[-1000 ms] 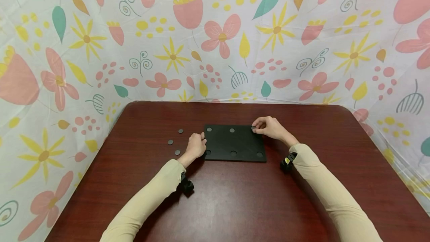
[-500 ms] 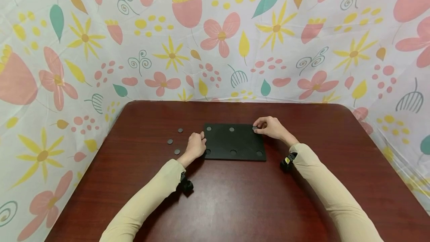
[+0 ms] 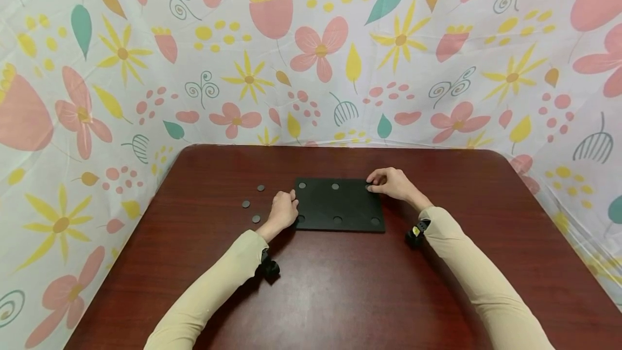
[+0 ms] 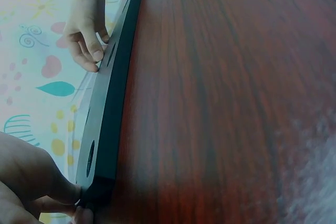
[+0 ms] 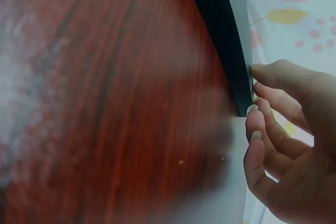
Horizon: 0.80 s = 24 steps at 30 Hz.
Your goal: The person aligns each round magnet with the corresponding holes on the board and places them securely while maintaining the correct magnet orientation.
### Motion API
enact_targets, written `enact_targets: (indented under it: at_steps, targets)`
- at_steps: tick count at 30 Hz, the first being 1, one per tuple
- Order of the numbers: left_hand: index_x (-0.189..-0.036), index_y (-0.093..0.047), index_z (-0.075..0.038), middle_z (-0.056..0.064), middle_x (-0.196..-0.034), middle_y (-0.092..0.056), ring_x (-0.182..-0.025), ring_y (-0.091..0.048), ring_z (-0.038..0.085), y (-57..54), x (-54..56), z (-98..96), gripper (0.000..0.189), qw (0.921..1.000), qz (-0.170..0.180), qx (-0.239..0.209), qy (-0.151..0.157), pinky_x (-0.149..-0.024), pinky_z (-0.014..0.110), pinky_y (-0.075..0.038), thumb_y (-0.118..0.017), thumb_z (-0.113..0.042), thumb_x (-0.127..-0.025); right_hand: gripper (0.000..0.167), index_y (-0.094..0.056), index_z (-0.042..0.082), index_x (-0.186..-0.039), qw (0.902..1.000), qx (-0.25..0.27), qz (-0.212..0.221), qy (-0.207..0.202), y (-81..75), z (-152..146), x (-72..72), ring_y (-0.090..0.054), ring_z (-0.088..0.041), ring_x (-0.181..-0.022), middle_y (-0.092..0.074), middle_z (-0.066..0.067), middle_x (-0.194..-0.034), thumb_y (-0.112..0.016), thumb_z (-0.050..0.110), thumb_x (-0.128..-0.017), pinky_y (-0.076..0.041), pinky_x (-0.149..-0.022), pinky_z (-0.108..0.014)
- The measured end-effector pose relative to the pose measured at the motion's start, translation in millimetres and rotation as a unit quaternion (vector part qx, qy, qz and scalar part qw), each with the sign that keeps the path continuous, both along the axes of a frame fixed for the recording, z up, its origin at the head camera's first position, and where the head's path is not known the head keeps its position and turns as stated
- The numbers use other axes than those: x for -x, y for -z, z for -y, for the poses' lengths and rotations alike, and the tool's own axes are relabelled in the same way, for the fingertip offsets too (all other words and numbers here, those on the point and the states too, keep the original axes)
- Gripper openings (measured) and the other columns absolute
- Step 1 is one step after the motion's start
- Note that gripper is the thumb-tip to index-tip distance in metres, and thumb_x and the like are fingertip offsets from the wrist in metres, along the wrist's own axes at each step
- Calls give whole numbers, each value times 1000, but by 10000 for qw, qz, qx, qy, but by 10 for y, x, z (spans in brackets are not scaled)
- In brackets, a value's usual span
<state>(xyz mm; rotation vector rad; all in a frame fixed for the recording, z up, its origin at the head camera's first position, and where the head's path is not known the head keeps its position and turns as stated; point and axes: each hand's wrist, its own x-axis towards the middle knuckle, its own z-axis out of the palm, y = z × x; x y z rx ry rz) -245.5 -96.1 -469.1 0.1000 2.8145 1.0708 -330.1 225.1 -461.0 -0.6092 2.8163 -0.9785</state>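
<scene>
A flat black board (image 3: 340, 204) lies on the table with round recesses along its far and near edges. Grey discs fill the far-left recess (image 3: 302, 185) and the far-middle recess (image 3: 335, 187). My left hand (image 3: 283, 210) grips the board's left edge between thumb and fingers, as the left wrist view also shows. At the far-right corner, my right hand (image 3: 394, 184) pinches a small grey disc (image 3: 369, 187) against the board, mostly hidden by fingertips. In the right wrist view, the thumb (image 5: 278, 74) touches the board's top face. The near recesses (image 3: 337, 220) look dark, with no disc visible.
Three loose grey discs, among them the middle one (image 3: 245, 204), lie on the brown wooden table (image 3: 330, 290) left of my left hand. A flower-patterned cloth (image 3: 320, 85) hangs behind and beside the table.
My right hand has shifted very slightly right, and the disc under its fingertips now sits at the far-right corner recess. The left hand and the board stay in place.
</scene>
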Motion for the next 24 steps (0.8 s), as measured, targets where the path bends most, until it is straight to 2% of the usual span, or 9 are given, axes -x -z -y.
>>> enact_targets:
  at_steps: [2,15,20,24]
  targets:
    - [-143,-41,5,27,-150,-35,-135,-32,47,-5,-6,0,44,10000,14,-28,3,-83,37,-43,-46,-9,-102,15,-73,10,-99,10000,23,10,5,7,-4,-5,-59,-18,-71,-66,-5,-85,-74,18,-86,-48,-64,-30]
    - [-143,-40,5,25,-150,-36,-138,-30,45,9,2,-11,44,10000,23,-32,5,-83,38,-41,-45,-10,-103,17,-71,9,-100,9999,57,116,-32,-2,-24,-4,-59,-17,-72,-66,-6,-85,-74,18,-86,-48,-66,-30]
    - [-144,-39,6,28,-147,-38,-138,-30,45,10,-7,-29,44,9999,-66,83,53,-97,44,-44,-45,-9,-102,19,-68,5,-104,9992,165,310,183,-22,-39,-72,-59,-19,-66,-65,-9,-84,-70,15,-89,-49,-62,-30]
    - [-144,-39,6,28,-144,-42,-138,-31,45,9,-13,-36,44,9999,-94,129,-6,-108,49,-38,-45,-9,-102,24,-65,-2,-109,9978,267,429,439,-34,-35,-160,-63,-18,-66,-67,-15,-86,-66,14,-91,-53,-60,-30]
